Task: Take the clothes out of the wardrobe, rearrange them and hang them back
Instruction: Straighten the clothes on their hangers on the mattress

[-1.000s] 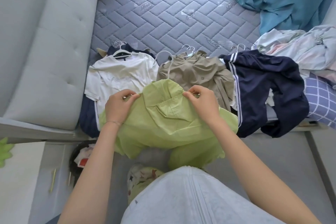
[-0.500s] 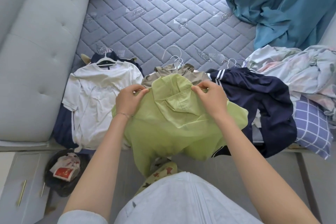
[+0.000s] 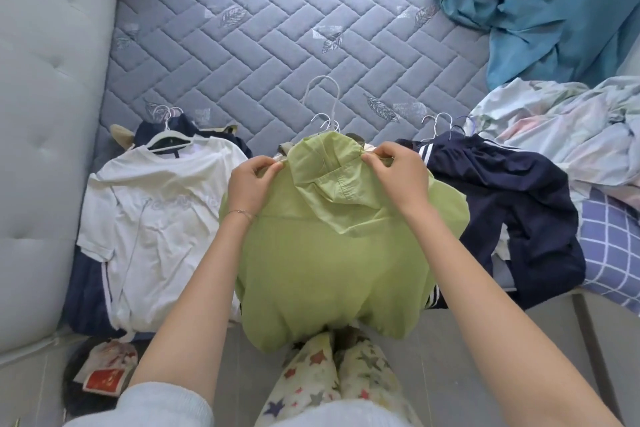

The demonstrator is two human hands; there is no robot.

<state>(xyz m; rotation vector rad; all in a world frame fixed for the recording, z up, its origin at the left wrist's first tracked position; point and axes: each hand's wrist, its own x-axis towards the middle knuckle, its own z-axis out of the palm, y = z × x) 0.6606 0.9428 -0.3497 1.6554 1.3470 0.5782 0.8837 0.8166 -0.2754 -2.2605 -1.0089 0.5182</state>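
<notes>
Green hooded jacket (image 3: 332, 253): held up at the shoulders over the near edge of the mattress (image 3: 277, 38), back toward the camera, hood flopped down, hem hanging in front of the knees.
Left hand (image 3: 251, 184): pinching the left shoulder seam between thumb and fingertips.
Right hand (image 3: 398, 177): pinching the right shoulder seam the same way, fingers curled onto the cloth.
Hanger hook (image 3: 325, 90): white wire, rising above the collar; probably this jacket's own, though hard to tell among the other hooks just behind.
Handling: thin, light and soft by the look; no stiffness, likely to slip off a wire hanger if one shoulder drops.
Best hold: shoulder seams either side of the hood, or the hook once both shoulders are seated.
Neighbours: white T-shirt (image 3: 156, 225) on its hanger to the left; navy striped jacket (image 3: 512, 204) to the right, partly under the green sleeve.
Step, as judged: squaring the shoulders on the hanger before rehanging.
</notes>
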